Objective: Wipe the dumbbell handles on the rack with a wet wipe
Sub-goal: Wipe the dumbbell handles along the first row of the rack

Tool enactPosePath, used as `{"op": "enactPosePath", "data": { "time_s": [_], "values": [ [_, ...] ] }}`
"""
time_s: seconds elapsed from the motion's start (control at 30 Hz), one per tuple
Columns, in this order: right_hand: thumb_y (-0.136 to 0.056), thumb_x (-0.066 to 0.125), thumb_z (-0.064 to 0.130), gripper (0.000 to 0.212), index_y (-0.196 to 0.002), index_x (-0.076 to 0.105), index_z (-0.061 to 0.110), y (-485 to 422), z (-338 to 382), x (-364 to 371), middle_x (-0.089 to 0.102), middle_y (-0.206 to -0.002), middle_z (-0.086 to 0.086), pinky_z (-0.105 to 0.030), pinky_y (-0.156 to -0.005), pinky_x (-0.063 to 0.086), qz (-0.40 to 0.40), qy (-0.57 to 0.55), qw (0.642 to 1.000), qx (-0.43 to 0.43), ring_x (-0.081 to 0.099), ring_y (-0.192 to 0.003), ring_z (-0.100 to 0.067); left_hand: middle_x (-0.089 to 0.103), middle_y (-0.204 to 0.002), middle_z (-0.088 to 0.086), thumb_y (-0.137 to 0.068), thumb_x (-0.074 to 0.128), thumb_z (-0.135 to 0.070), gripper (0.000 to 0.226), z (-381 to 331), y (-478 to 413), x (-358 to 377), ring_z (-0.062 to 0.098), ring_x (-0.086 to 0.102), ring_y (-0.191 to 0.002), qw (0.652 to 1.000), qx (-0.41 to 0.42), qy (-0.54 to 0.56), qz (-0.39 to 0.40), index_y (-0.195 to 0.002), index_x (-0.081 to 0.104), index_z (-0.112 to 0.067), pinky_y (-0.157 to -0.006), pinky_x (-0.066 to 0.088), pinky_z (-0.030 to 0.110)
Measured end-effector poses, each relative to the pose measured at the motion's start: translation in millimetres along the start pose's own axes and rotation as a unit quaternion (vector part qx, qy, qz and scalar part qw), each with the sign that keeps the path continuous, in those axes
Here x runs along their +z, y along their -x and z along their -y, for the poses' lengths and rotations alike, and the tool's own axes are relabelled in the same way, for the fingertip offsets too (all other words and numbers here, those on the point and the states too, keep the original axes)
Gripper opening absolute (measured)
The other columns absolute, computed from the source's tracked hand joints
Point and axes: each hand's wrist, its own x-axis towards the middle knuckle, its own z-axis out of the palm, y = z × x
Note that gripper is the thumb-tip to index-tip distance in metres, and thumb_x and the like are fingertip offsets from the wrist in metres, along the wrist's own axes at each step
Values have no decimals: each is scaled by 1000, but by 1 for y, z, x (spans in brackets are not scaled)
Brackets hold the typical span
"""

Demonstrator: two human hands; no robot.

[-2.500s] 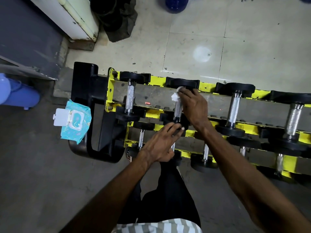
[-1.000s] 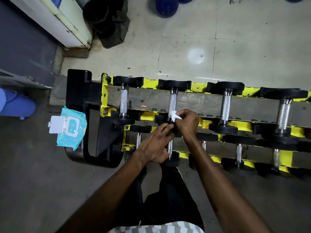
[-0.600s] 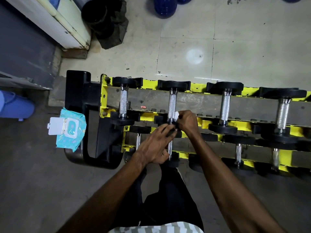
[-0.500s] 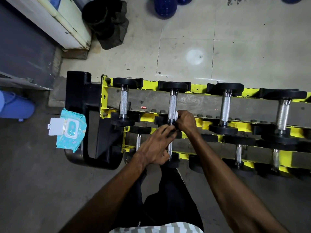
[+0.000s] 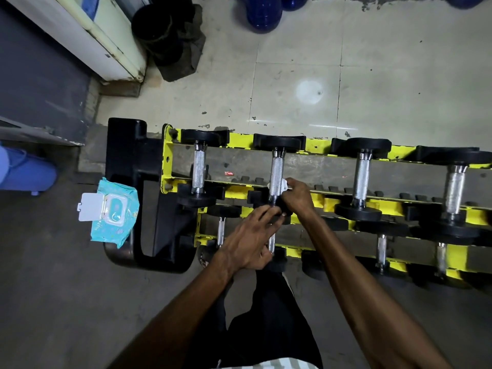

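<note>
**Top tier, second handle: wipe at its near end**

Progress. We are working on the second handle [image 5: 277, 170] from the left on the top tier of the rack [image 5: 318, 147]. Nothing on the metal tells us which bars are already wiped; none shows a sheen we can read. If the order runs left to right, we judge the leftmost handle [image 5: 199, 170] done and the task early. The third handle [image 5: 361, 179] and fourth handle [image 5: 454, 190] lie to the right with no hand near them. The lower-tier handles [image 5: 381, 247] are also left, as far as we can judge.

Position. The wet wipe [image 5: 284, 183] is a small white wad pressed against the right side of the second handle, at its near end. The far stretch of that bar is bare.

Hands. The right hand [image 5: 296, 199] pinches the wet wipe against the bar, fingers curled round it. The left hand [image 5: 250, 241] lies just near of it, holding nothing we can see. Its fingers reach forward onto the near end of the same dumbbell [image 5: 279, 143], apparently steadying it.

Supply. The wipe pack [image 5: 114, 211], flap open, rests at the rack's left end, well apart from both hands.
</note>
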Motion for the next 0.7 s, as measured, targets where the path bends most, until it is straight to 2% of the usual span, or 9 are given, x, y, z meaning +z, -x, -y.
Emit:
{"op": "enactPosePath", "data": {
  "time_s": [0.1, 0.2, 0.23, 0.33, 0.43, 0.5, 0.6, 0.7],
  "values": [
    [-76, 54, -1, 26, -83, 72, 17, -5, 9, -14, 67, -73, -4, -26, -59, 45, -2, -31, 999, 17, 64, -71, -24, 40, -147, 13, -61, 67, -34, 98, 0, 1, 0, 28, 33, -137, 1000, 3, 1, -5, -152, 42, -6, -106, 46, 34],
    [-81, 59, 4, 23, -91, 74, 19, -19, 28, -21, 69, -81, 1, -24, -65, 44, -70, -130, 987, 67, 62, -73, -17, 40, -146, 13, -62, 68, -34, 98, -1, 1, 0, 28, 33, -137, 1000, 3, 0, -12, -152, 41, -5, -106, 46, 34],
    [-84, 58, 4, 20, -87, 73, 18, -21, 37, -22, 66, -76, 1, -23, -62, 41, -66, -157, 982, 75, 57, -67, -15, 40, -147, 13, -63, 68, -33, 97, -1, 1, -1, 27, 32, -138, 1000, 4, 0, -14, -152, 41, -5, -108, 44, 33],
    [-87, 50, 1, 24, -67, 58, 13, -25, 49, -23, 49, -55, -1, -22, -45, 29, 6, -218, 967, 129, 40, -46, -13, 41, -146, 13, -62, 68, -32, 97, -1, 1, -1, 27, 32, -137, 1000, 10, 2, -15, -151, 42, -4, -111, 41, 33],
    [-85, 41, 0, 20, -73, 43, 16, -35, 43, -29, 36, -54, 1, -19, -35, 23, 83, -303, 934, 171, 29, -38, -8, 41, -145, 12, -62, 68, -33, 97, 0, 1, -2, 26, 32, -136, 1000, 8, -3, -14, -151, 43, -5, -110, 41, 32],
    [-83, 37, 1, 20, -76, 39, 20, -43, 44, -32, 30, -56, 3, -19, -33, 21, 92, -355, 914, 175, 25, -36, -7, 39, -147, 12, -64, 67, -31, 97, 1, 0, 0, 28, 32, -138, 1000, 9, 4, -10, -153, 39, -5, -112, 40, 34],
    [-86, 35, -2, 26, -71, 39, 18, -42, 57, -34, 34, -55, 3, -19, -37, 20, 37, -412, 892, 182, 28, -38, -7, 37, -149, 12, -65, 66, -30, 97, 2, 0, -2, 28, 31, -139, 1000, 12, 11, 4, -154, 37, -5, -112, 41, 36],
    [-86, 53, -3, 22, -71, 58, 12, -33, 59, -27, 51, -53, 0, -22, -43, 37, -33, -392, 903, 174, 46, -47, -13, 36, -148, 11, -65, 65, -32, 97, 3, -1, -3, 28, 32, -139, 1000, 11, 11, 8, -154, 37, -6, -111, 42, 36]
  ]
}}
